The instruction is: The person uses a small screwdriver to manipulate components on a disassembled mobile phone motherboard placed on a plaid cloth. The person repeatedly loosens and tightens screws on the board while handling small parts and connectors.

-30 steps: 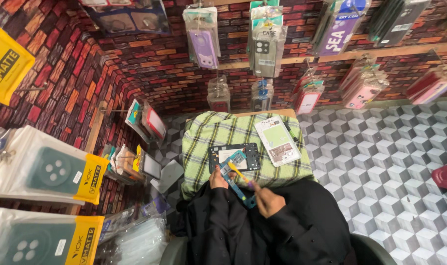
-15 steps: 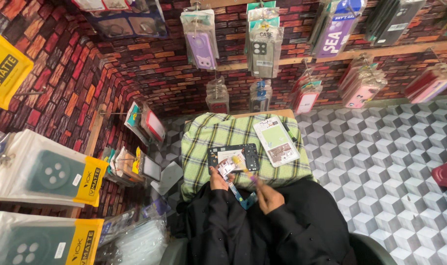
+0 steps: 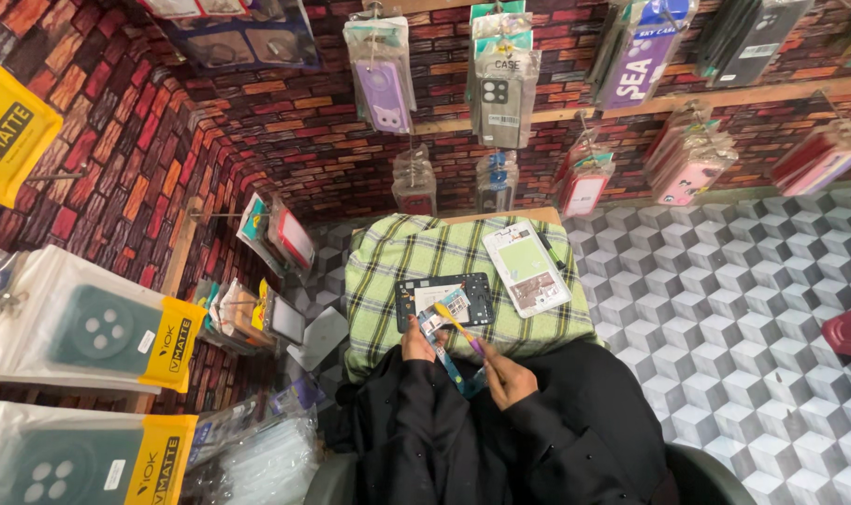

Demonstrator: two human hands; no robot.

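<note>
Ahead of both hands lies one green-and-yellow checked cloth (image 3: 407,257), spread over a small table; it is the largest thing near them. On it rest two flat things: one opened phone (image 3: 444,301), dark with its back off, just ahead of the hands, and one white rectangular packet (image 3: 526,266) with a pale green panel, farther ahead and to the right of the phone.

Far to the left of the left hand, three large clear pouches with yellow label ends hang on the brick-pattern wall (image 3: 117,140); two of them hold dark green phone cases (image 3: 98,327) with round camera cut-outs. Well ahead of the hands, above the cloth, hang many smaller packets: one purple case (image 3: 383,93), one grey case (image 3: 497,98) under a teal header card, one tall purple packet (image 3: 639,61), and a cluster of pink ones (image 3: 692,168) to the right.

The left hand (image 3: 414,342) is closed narrowly on a small card-like part (image 3: 433,320) at the phone's near edge. The right hand (image 3: 508,376) is curled around a thin tool (image 3: 459,329) with a yellow tip and purple handle, its tip touching the phone. A blue strip (image 3: 449,363) lies between the two hands.
</note>
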